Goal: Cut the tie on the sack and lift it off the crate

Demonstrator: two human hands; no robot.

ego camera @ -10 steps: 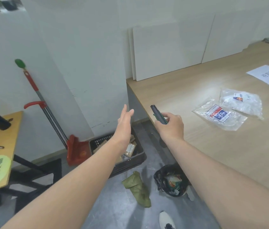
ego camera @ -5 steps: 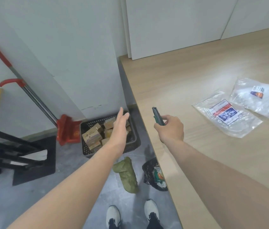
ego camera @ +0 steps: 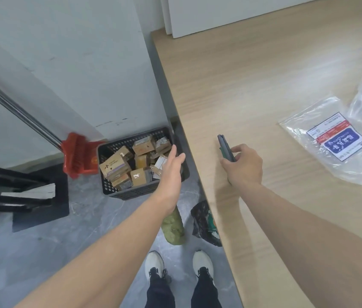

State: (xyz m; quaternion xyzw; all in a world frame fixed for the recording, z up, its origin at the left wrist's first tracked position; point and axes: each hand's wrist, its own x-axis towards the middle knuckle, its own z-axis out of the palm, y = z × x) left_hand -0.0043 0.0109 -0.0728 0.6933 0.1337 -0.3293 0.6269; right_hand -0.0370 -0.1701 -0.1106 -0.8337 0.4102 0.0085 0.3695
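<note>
A black slatted crate (ego camera: 129, 192) stands on the floor against the wall, filled with several small cardboard parcels (ego camera: 115, 165). My left hand (ego camera: 171, 167) is stretched out flat above its right side, fingers straight, holding nothing. My right hand (ego camera: 243, 165) grips a dark utility knife (ego camera: 225, 147) over the left edge of the wooden table (ego camera: 242, 85). A crumpled green sack (ego camera: 173, 227) lies on the floor in front of the crate, partly hidden by my left forearm. No tie is visible.
A black rubbish bag (ego camera: 204, 223) sits by the table edge. A red broom and dustpan (ego camera: 75, 156) lean on the wall left of the crate. Black furniture legs (ego camera: 9, 192) are at far left. Clear plastic packets (ego camera: 335, 143) lie on the table. My shoes (ego camera: 155, 265) are below.
The view has tilted down toward the floor, so the crate, sack and my shoes now show fully. Both hands keep their pose: left flat, right gripping the knife.
</note>
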